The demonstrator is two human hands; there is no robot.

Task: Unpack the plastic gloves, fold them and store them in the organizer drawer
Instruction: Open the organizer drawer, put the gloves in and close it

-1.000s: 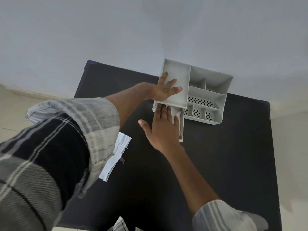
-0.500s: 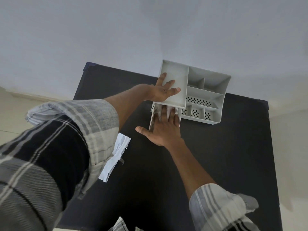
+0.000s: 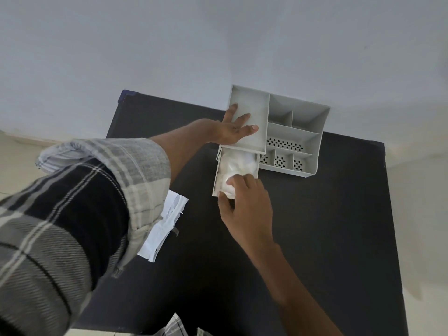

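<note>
You've got the organizer [image 3: 291, 132] at the bench's [image 3: 339, 238] far edge, its drawer [image 3: 216, 175] pulled out toward you with the gloves [image 3: 238, 163] in it, wrapper [image 3: 164, 226] left of that.

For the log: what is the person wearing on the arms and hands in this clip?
Both hands are bare: the left hand and the right hand show no gloves, rings or watch. The left sleeve is a plaid shirt in grey, black and white, pushed up the forearm. The right forearm is bare where visible.
</note>
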